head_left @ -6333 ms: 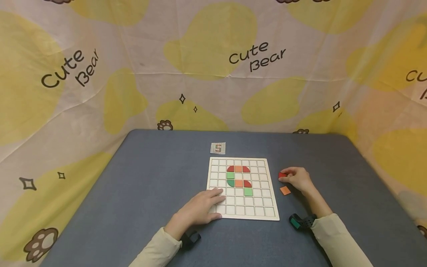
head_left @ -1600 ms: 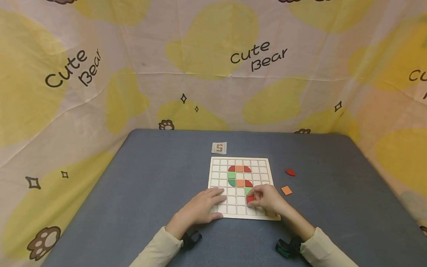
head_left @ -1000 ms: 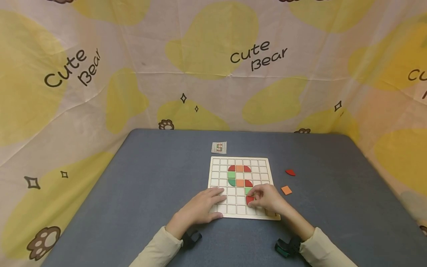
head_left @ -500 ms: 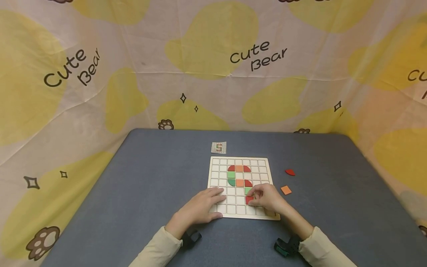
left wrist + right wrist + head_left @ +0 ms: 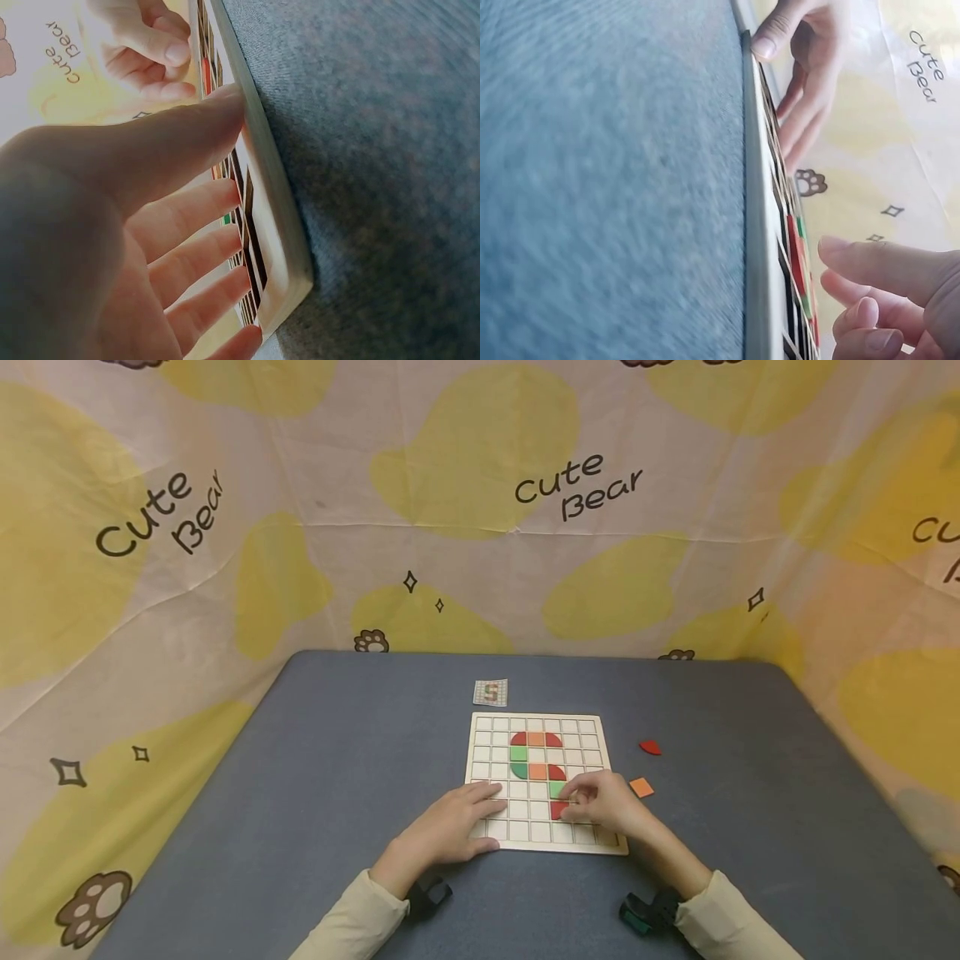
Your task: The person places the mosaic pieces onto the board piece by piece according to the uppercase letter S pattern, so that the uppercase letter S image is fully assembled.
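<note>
My left hand (image 5: 453, 827) rests on the near left part of the white gridded board (image 5: 606, 841), fingers spread and thumb at the front edge. My right hand (image 5: 603, 800) hovers at the board's right side, beside a flat red piece (image 5: 557, 810) lying in a cell below a light green square (image 5: 557, 790). In the right wrist view its thumb and forefinger stand apart from the red piece (image 5: 793, 244); the other fingers are bent. Higher on the board, red quarter-rounds (image 5: 556, 772), orange squares (image 5: 537, 772), a light green square (image 5: 518, 752) and a dark green quarter-round (image 5: 519, 771) form a curve.
A small card (image 5: 491, 692) with an S pattern lies behind the board. To the board's right, a red quarter-round piece (image 5: 650, 747) and an orange square (image 5: 641, 787) lie on the blue-grey table (image 5: 360, 735). A printed curtain (image 5: 465, 560) hangs behind.
My right hand has brought a red piece from the table's right onto the board. It shifted the piece slightly left into its cell and has let go. My left hand stays put.
</note>
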Action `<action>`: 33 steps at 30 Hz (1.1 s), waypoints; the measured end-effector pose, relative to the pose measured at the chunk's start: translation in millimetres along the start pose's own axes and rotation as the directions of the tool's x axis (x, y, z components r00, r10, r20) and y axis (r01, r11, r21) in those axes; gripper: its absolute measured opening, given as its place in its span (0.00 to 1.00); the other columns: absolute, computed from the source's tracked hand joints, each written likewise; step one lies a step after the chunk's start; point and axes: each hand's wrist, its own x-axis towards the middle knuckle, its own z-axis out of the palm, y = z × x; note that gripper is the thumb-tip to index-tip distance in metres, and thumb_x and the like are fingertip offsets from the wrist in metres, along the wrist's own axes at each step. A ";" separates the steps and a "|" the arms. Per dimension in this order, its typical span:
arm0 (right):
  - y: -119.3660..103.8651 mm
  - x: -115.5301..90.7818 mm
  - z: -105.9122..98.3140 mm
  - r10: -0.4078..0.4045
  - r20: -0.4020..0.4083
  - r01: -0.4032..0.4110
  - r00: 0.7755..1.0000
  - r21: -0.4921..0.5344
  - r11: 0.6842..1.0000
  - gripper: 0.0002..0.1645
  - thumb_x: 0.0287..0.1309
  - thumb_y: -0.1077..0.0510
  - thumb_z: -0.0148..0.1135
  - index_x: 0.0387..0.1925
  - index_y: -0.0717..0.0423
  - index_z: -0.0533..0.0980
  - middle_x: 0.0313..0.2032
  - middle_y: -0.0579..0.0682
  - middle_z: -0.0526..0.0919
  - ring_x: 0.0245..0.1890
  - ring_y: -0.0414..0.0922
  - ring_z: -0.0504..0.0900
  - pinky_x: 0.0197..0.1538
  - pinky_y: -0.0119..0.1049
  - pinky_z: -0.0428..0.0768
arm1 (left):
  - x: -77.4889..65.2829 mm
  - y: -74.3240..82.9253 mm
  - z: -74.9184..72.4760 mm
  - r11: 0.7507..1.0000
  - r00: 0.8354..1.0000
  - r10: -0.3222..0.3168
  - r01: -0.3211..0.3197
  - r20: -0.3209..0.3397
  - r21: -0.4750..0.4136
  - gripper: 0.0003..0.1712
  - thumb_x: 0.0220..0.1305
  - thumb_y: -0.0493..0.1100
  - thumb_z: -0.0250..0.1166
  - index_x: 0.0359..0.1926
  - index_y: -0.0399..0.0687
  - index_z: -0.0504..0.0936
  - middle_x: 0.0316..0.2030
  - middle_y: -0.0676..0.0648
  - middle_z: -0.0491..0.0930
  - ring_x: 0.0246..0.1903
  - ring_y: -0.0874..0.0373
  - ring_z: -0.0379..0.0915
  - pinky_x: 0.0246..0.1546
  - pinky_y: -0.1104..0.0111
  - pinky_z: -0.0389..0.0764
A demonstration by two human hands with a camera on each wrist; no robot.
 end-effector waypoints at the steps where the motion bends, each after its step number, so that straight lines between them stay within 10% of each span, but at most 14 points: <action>1: 0.5 -0.4 -1.4 -0.001 -0.001 0.001 1.000 0.008 1.000 0.12 0.43 0.60 0.75 0.32 0.60 0.83 0.18 0.45 0.72 0.18 0.32 0.65 0.22 0.25 0.64 | 0.0 0.0 0.1 1.000 1.000 0.002 -0.002 -0.002 0.001 0.30 0.59 0.52 0.67 0.62 0.49 0.76 0.65 0.45 0.72 0.67 0.49 0.67 0.66 0.56 0.71; 33: 38.0 -15.9 -52.4 0.056 -0.045 -0.054 0.997 0.040 0.998 0.16 0.49 0.59 0.72 0.39 0.65 0.82 0.21 0.45 0.69 0.18 0.32 0.63 0.21 0.26 0.62 | -0.8 -0.5 0.5 1.000 1.000 -0.012 0.012 0.009 -0.009 0.31 0.60 0.54 0.66 0.62 0.51 0.75 0.66 0.47 0.71 0.68 0.50 0.66 0.68 0.57 0.70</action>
